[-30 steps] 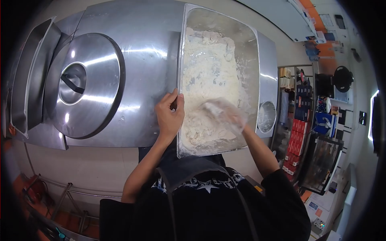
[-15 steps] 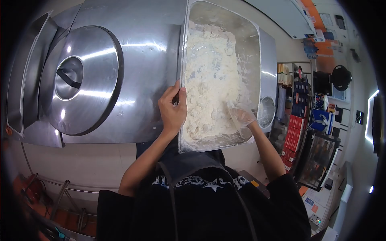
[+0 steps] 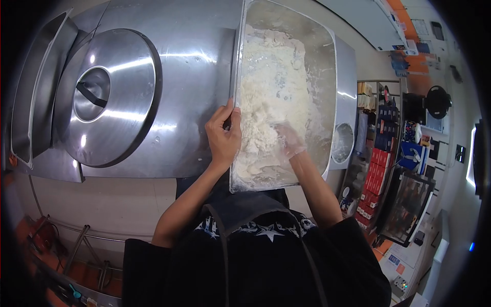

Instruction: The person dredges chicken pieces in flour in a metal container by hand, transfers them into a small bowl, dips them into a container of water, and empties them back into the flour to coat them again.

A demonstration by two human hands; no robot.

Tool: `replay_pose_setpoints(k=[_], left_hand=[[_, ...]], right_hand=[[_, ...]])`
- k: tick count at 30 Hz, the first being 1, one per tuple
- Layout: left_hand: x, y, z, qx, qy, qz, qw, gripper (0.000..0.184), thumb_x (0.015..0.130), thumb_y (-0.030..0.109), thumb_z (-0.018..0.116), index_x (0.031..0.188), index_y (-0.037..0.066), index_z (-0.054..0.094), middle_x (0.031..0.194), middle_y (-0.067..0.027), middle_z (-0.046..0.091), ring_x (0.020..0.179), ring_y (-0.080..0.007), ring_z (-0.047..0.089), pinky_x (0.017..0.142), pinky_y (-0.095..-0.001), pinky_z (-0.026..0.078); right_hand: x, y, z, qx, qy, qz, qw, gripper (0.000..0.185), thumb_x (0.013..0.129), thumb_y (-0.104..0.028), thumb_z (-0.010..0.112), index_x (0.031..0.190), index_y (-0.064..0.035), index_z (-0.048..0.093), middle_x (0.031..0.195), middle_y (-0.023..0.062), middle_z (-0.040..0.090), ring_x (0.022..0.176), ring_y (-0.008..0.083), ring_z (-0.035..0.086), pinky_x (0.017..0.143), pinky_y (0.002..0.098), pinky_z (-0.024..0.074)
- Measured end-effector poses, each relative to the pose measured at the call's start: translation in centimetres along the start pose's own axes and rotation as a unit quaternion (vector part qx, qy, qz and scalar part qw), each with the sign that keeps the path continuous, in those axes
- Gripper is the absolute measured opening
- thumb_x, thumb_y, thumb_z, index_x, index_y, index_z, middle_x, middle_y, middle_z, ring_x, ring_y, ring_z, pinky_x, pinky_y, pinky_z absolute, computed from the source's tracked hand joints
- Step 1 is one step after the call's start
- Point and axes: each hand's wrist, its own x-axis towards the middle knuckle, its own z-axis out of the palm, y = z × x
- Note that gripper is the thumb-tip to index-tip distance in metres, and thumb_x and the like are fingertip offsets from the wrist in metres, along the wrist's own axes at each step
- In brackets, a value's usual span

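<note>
A deep rectangular metal pan (image 3: pixel 322 102) lies on the steel table, its floor spread with pale, lumpy flour mixture (image 3: pixel 279 77). My left hand (image 3: pixel 224 134) pinches the pan's left rim between thumb and fingers. Inside the pan, near the close end, my right hand (image 3: pixel 290 140) is in the flour mixture. It wears a clear plastic glove dusted with flour. Its fingers are smeared by motion and partly covered, so their pose is unclear.
Left on the steel table (image 3: pixel 189 77) sits a round metal lid (image 3: pixel 128 97) with a black handle, beside an empty deep tray (image 3: pixel 38 92). A round flour-dusted container (image 3: pixel 342 143) is right of the pan. Shelves with red boxes (image 3: pixel 376 174) stand further right.
My right hand has swept through the flour to the pan's right side, then back left. The mixture near it is rearranged. My left hand has stayed on the rim.
</note>
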Motion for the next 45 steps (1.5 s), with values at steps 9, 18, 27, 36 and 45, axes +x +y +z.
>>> replay_pose_setpoints(k=[9, 18, 27, 36, 45], left_hand=[[0.1, -1.0, -0.2, -0.021, -0.018, -0.01, 1.0, 0.028, 0.096, 0.009, 0.064, 0.117, -0.009, 0.067, 0.068, -0.0057, 0.05, 0.06, -0.0088, 0.042, 0.053, -0.0284, 0.034], [0.2, -1.0, -0.4, -0.017, -0.02, -0.019, 0.999, 0.028, 0.097, 0.009, 0.063, 0.12, -0.008, 0.067, 0.07, -0.004, 0.051, 0.061, -0.0065, 0.042, 0.053, -0.0266, 0.034], [-0.1, -0.2, -0.4, -0.011, -0.027, -0.023, 0.999, 0.03, 0.098, 0.008, 0.062, 0.122, -0.009, 0.066, 0.071, -0.0016, 0.048, 0.062, -0.0058, 0.04, 0.053, -0.0254, 0.034], [0.0, -0.8, -0.3, -0.018, -0.024, -0.033, 0.999, 0.029, 0.097, 0.007, 0.063, 0.122, -0.008, 0.066, 0.07, -0.0016, 0.048, 0.061, -0.0062, 0.04, 0.053, -0.0263, 0.033], [0.1, -0.6, -0.4, -0.012, -0.024, -0.031, 0.999, 0.029, 0.097, 0.008, 0.063, 0.121, -0.007, 0.067, 0.071, -0.0023, 0.049, 0.062, -0.0062, 0.04, 0.053, -0.026, 0.034]], right_hand=[[-4.8, -11.3, 5.0, -0.549, -0.133, -0.133, 0.815, 0.089, 0.08, -0.035, 0.082, 0.149, 0.0011, 0.038, 0.124, 0.0185, 0.068, 0.108, 0.0244, 0.067, 0.1, 0.0346, 0.0508], [1.0, -2.0, 5.3, -0.751, -0.209, -0.228, 0.584, 0.102, 0.071, -0.05, 0.08, 0.151, -0.0028, 0.038, 0.151, 0.0202, 0.045, 0.133, 0.0394, 0.05, 0.111, 0.047, 0.0414], [-2.7, -3.3, 4.0, -0.788, -0.076, -0.21, 0.574, 0.057, 0.082, -0.038, 0.07, 0.132, -0.0095, 0.063, 0.132, 0.0295, 0.058, 0.101, 0.0369, 0.068, 0.084, 0.0448, 0.0559], [-1.3, -10.4, 5.2, -0.55, -0.177, -0.197, 0.792, 0.049, 0.089, -0.029, 0.071, 0.134, -0.0113, 0.062, 0.124, 0.0205, 0.067, 0.102, 0.0307, 0.068, 0.09, 0.0386, 0.0549], [4.5, -6.7, 9.2, -0.477, -0.142, -0.122, 0.859, 0.048, 0.096, -0.025, 0.066, 0.137, -0.0014, 0.058, 0.128, 0.0144, 0.068, 0.114, 0.0192, 0.063, 0.099, 0.0314, 0.0487]])
